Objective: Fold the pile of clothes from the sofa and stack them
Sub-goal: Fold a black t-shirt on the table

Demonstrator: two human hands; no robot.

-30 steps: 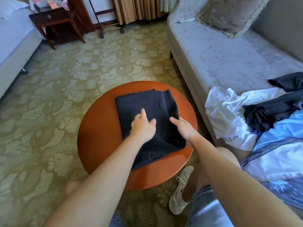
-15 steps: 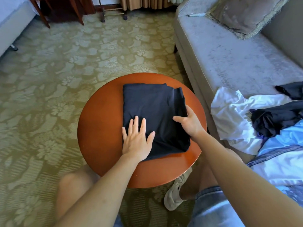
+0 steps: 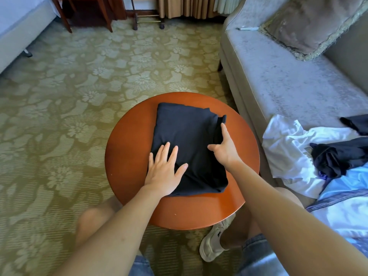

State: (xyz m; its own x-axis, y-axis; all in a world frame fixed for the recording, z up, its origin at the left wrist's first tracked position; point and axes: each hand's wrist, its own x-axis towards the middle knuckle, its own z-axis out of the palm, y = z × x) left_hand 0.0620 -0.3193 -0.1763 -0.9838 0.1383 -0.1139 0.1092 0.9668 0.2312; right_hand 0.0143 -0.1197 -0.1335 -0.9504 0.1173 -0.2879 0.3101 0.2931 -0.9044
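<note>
Sliding up the right edge of the black garment, the right hand is smoothing open-fingered while the left hand is pressing flat; soft, limp cloth, probably best lifted under both sides.

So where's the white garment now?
Head view, right side: the white garment lies crumpled on the front edge of the sofa, beside the round table, a dark garment partly over it.

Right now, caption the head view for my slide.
Folded dark garment on the round table, left hand flat on it, right hand at its right edge; unfolded clothes on the sofa.
</note>
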